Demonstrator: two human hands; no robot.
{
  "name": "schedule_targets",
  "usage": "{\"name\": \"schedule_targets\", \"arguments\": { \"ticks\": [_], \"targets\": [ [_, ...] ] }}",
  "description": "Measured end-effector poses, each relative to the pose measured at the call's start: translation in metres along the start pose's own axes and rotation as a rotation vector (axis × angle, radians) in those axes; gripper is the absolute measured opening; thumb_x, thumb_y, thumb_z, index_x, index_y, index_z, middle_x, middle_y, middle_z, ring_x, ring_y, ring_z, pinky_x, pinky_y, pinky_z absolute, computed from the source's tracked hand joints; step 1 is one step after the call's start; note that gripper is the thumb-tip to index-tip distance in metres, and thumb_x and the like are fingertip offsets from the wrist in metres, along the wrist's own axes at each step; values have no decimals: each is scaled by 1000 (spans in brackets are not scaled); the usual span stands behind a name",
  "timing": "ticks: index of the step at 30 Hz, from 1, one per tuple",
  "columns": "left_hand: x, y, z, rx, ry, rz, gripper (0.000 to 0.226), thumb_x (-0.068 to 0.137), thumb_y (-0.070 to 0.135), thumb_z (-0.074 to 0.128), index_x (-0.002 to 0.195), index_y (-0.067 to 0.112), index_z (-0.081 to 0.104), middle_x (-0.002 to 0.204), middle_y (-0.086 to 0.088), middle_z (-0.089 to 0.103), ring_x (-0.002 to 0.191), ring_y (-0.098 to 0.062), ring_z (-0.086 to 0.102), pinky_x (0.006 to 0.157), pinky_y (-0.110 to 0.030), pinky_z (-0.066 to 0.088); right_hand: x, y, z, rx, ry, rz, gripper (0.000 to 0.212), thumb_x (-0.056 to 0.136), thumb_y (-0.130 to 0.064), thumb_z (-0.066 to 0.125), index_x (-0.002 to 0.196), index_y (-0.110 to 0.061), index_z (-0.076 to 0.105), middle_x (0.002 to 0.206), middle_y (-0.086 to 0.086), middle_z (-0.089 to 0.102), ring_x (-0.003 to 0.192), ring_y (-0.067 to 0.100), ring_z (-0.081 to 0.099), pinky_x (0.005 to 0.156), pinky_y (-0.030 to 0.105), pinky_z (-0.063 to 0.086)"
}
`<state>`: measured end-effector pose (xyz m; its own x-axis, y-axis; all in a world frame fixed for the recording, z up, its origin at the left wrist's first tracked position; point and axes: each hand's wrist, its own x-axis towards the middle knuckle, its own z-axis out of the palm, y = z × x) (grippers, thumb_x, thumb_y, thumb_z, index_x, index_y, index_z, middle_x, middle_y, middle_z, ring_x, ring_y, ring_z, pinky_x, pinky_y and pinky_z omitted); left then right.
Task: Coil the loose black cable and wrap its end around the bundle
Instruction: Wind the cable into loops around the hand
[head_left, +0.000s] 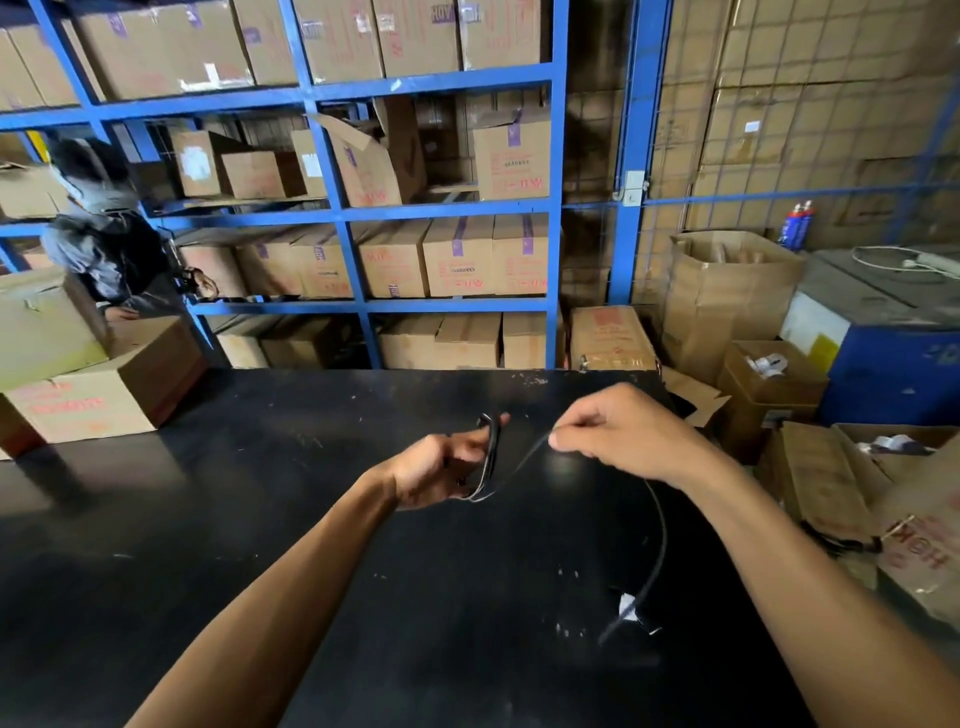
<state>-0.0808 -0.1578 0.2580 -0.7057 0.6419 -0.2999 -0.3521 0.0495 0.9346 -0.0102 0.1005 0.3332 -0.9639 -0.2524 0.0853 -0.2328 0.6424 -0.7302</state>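
My left hand (441, 467) grips a small flat bundle of coiled black cable (491, 457) above the black table (260, 519). From the bundle's bottom a strand rises to my right hand (618, 431), which pinches it between thumb and fingertips. Past my right hand the loose cable (660, 535) curves down in an arc under my right forearm. Its free end lies blurred near a white scrap (628, 608) on the table. The cable is hard to tell from the dark tabletop.
Cardboard boxes (98, 395) stand at the table's left far corner. More open boxes (831, 478) crowd the floor on the right, beside a blue machine (883, 338). Blue shelving (363, 208) full of boxes runs behind. A person (109, 244) stands at the far left.
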Motion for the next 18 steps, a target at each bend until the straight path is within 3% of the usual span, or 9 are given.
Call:
{"name": "schedule_targets", "arguments": {
  "ticks": [3, 6, 9, 12, 15, 18],
  "targets": [
    [-1, -10, 15, 213, -37, -118, 58, 92, 9, 44, 142, 36, 53, 131, 6, 54, 98, -10, 49, 86, -29, 38, 13, -9, -16, -3, 89, -60, 11, 85, -38, 75, 91, -33, 82, 83, -26, 76, 83, -11, 67, 73, 20, 47],
    [-4, -22, 28, 161, -127, -147, 54, 95, 9, 43, 137, 39, 59, 125, 0, 36, 90, -16, 30, 87, -33, 27, 29, -8, -25, -30, 214, -101, 19, 89, -40, 70, 102, -30, 80, 94, -17, 75, 91, -1, 66, 78, 26, 50],
    [-12, -22, 40, 94, -232, -115, 53, 93, 18, 48, 140, 42, 55, 140, 15, 52, 107, -12, 48, 101, -34, 33, 45, 3, -22, -9, 314, -80, 19, 90, -37, 70, 104, -27, 80, 97, -13, 75, 95, 4, 65, 80, 28, 52],
    [-19, -15, 50, 87, -316, -78, 53, 94, 21, 48, 140, 47, 52, 148, 23, 49, 130, -9, 48, 108, -35, 36, 56, 22, -10, 89, 411, 4, 17, 89, -33, 74, 105, -26, 78, 106, -10, 73, 101, 7, 64, 79, 23, 49],
    [-26, -9, 53, 26, -344, -32, 53, 98, 17, 43, 142, 45, 51, 151, 19, 48, 135, -9, 48, 109, -35, 39, 56, 42, 9, 154, 448, 57, 13, 88, -32, 76, 101, -30, 78, 104, -13, 72, 101, 7, 64, 74, 17, 43],
    [-31, -2, 54, -59, -379, 31, 55, 99, 17, 41, 149, 40, 44, 155, 13, 44, 140, -16, 43, 109, -38, 43, 49, 60, 31, 140, 348, 93, 9, 89, -33, 75, 97, -34, 78, 99, -18, 74, 100, 4, 66, 87, 26, 49]
  ]
}}
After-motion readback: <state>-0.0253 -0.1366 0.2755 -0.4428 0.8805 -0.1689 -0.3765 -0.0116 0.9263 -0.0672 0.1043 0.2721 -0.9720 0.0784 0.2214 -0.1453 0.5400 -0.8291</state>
